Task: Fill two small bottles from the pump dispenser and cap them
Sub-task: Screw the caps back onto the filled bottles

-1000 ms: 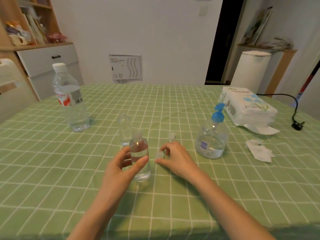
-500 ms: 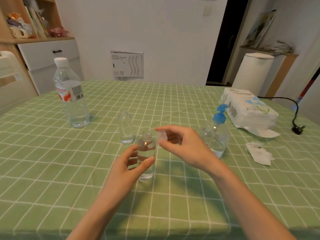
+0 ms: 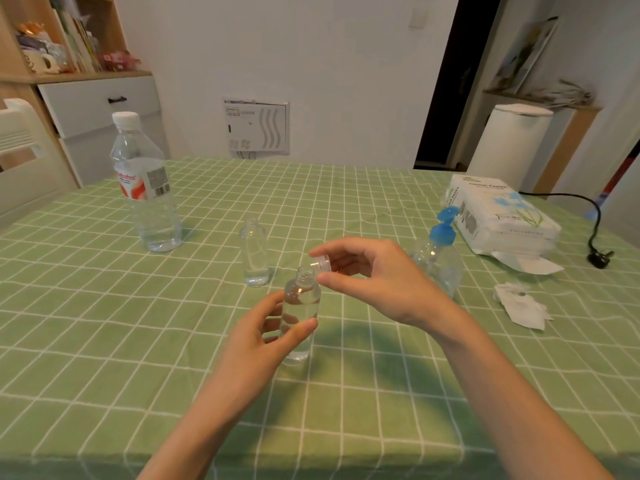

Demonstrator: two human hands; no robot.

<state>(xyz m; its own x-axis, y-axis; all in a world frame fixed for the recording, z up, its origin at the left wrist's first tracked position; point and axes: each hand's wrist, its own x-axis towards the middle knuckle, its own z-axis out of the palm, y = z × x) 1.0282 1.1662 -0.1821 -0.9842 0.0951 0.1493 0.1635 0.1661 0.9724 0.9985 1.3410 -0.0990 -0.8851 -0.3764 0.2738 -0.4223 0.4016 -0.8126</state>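
Far left on the table [image 3: 104,306]: a large water bottle [image 3: 145,188], white cap on, nearly drained, parked well clear of the work. Red-and-white label with a barcode and a QR patch; brand lettering too blurred to read.

Toward the middle: a second small bottle [image 3: 255,252], upright, uncapped, only a shallow pool of clear liquid visible at its base, waiting just behind the action.

Nearer and centre: left hand [image 3: 258,336], grip wrapped around the small bottle [image 3: 300,311], thumb in front and fingers behind. Base seemingly lifted a little off the cloth, though hard to be sure. Held upright and steady, probably so the open neck stays put for capping; clear liquid filling most of the body.

Just right of the neck: right hand [image 3: 374,278], grip pinched narrow on a small clear cap [image 3: 321,263] between thumb and forefinger, cap tilted toward the bottle mouth and just beside it, not yet seated.

Behind that hand: pump dispenser [image 3: 440,258] with blue head, partly hidden, within easy reach for the next fill.

Far right: pack of tissues [image 3: 502,216] printed "TISSUE PAPER", a crumpled tissue [image 3: 519,304] nearby, likely for drips.
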